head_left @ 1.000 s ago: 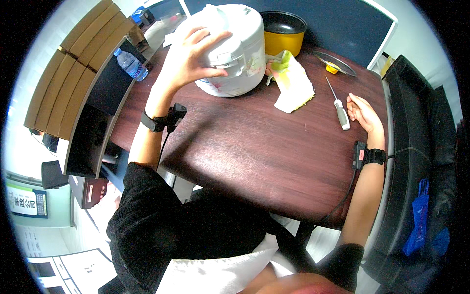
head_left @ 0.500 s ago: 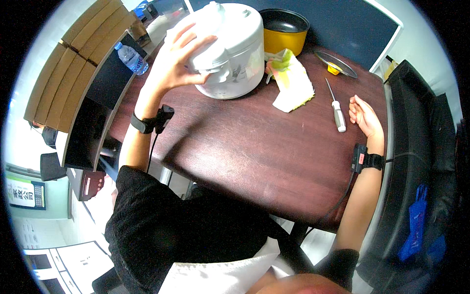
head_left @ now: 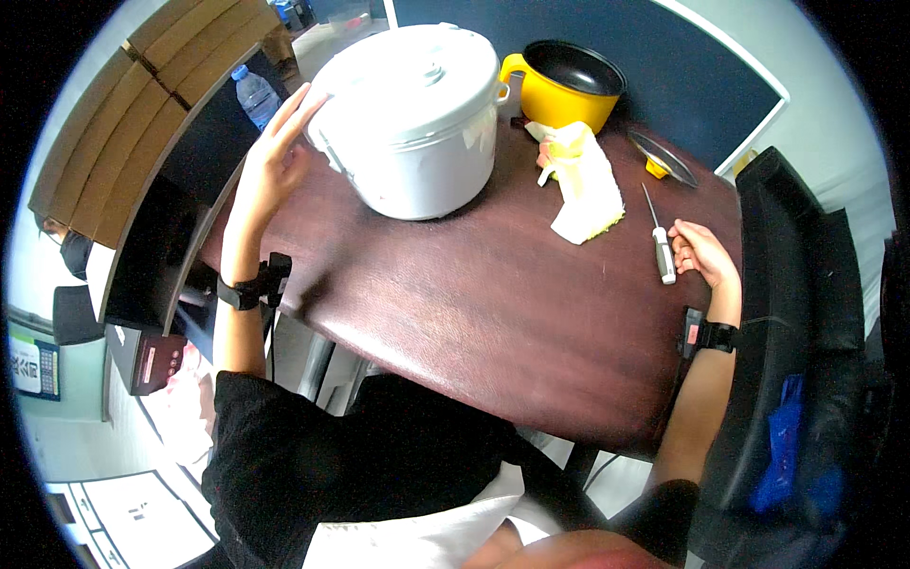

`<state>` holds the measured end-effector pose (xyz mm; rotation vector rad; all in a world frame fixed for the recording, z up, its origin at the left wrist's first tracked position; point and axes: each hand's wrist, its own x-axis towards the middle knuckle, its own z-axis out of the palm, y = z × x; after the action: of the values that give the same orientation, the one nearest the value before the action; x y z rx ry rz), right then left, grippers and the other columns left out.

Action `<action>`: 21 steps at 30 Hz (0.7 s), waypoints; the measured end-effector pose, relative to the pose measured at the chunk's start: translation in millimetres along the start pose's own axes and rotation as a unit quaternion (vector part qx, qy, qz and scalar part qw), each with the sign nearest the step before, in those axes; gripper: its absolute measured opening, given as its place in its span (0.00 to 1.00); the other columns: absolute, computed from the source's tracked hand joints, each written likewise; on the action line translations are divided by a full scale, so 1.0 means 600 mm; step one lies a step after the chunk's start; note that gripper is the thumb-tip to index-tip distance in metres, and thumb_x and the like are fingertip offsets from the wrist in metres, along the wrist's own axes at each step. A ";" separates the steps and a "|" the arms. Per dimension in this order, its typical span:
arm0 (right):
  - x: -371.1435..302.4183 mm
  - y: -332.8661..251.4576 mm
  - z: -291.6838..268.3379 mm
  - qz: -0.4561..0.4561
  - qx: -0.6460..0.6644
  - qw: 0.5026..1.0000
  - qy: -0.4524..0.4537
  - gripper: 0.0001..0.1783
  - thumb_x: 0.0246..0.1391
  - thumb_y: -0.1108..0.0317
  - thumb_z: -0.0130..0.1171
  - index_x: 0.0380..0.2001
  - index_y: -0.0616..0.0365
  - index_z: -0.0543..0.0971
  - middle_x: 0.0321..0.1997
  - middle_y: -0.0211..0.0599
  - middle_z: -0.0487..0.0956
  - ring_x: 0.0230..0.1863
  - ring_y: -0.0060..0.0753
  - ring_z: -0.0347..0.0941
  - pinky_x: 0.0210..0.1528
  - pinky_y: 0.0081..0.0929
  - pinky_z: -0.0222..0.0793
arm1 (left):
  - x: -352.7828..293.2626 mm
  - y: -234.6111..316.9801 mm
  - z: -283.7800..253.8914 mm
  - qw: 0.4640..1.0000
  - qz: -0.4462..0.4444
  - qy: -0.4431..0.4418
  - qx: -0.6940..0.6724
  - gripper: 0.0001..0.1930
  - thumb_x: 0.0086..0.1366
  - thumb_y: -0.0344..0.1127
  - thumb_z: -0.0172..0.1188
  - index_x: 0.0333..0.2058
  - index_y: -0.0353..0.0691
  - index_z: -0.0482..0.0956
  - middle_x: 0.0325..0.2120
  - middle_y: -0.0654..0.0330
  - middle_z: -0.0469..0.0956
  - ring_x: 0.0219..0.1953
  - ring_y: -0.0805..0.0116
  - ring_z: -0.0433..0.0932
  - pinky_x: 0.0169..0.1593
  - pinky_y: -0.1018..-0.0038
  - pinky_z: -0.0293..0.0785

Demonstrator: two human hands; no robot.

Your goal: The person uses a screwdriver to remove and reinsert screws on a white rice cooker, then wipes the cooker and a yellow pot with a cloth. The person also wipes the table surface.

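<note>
A white rice cooker (head_left: 427,156) stands on the brown table, its lid closed. My left hand (head_left: 270,171) is at the cooker's left side, fingers stretched up along the lid's edge. The fingertips seem to touch the rim, without gripping it. My right hand (head_left: 700,252) rests at the table's right side, fingers loosely curled. Right beside those fingers lies a screwdriver (head_left: 664,256) with a grey-and-white handle, its shaft pointing away from me. Whether the fingertips touch the handle I cannot tell.
Behind the cooker's right side stands a yellow pot (head_left: 569,100) with a black inside. A crumpled pale cloth (head_left: 588,190) lies in front of it, a glass lid (head_left: 668,156) with yellow knob farther right. A water bottle (head_left: 256,97) stands left. A dark partition (head_left: 682,76) borders the back.
The rice cooker has turned, so its printed side no longer faces me. My left hand has come off its front to the left rim. My right hand is closer to the screwdriver.
</note>
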<state>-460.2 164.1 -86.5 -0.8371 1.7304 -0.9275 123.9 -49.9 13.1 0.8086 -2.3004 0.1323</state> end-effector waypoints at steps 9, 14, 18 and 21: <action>-0.038 -0.151 0.194 -0.207 -0.210 0.952 0.085 0.15 0.63 0.57 0.54 0.34 0.59 0.77 0.24 0.26 0.75 0.25 0.16 0.70 0.27 0.19 0.67 | -0.039 -0.013 0.046 0.970 -0.075 0.026 -0.230 0.42 0.59 0.43 0.67 0.68 0.52 0.55 0.68 0.52 0.54 0.66 0.53 0.61 0.63 0.58 0.67; -0.008 -0.187 0.349 -0.249 -0.212 0.944 0.047 0.33 0.62 0.43 0.51 0.54 0.64 0.71 0.50 0.46 0.77 0.49 0.32 0.75 0.51 0.29 0.70 | -0.029 0.013 0.059 0.954 -0.097 0.003 -0.282 0.58 0.51 0.39 0.75 0.70 0.51 0.38 0.65 0.43 0.58 0.65 0.50 0.62 0.64 0.52 0.62; 0.027 -0.209 0.439 -0.243 0.000 0.970 0.016 0.37 0.67 0.37 0.35 0.67 0.53 0.59 0.65 0.42 0.65 0.65 0.34 0.61 0.59 0.34 0.64 | -0.031 0.022 0.067 0.918 -0.138 0.001 -0.372 0.57 0.53 0.34 0.74 0.70 0.51 0.36 0.62 0.43 0.64 0.62 0.50 0.66 0.64 0.55 0.64; 0.067 -0.211 0.491 -0.283 0.134 0.949 0.031 0.38 0.67 0.38 0.34 0.69 0.52 0.55 0.71 0.41 0.58 0.72 0.37 0.51 0.67 0.40 0.55 | -0.028 0.003 0.070 0.941 -0.098 0.007 -0.323 0.60 0.49 0.42 0.76 0.70 0.46 0.38 0.63 0.45 0.61 0.65 0.53 0.62 0.67 0.57 0.59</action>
<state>-178.1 8.5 -65.1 -1.1543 1.3842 -1.5464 108.2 -52.6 -29.5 0.6669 -2.0327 -0.6709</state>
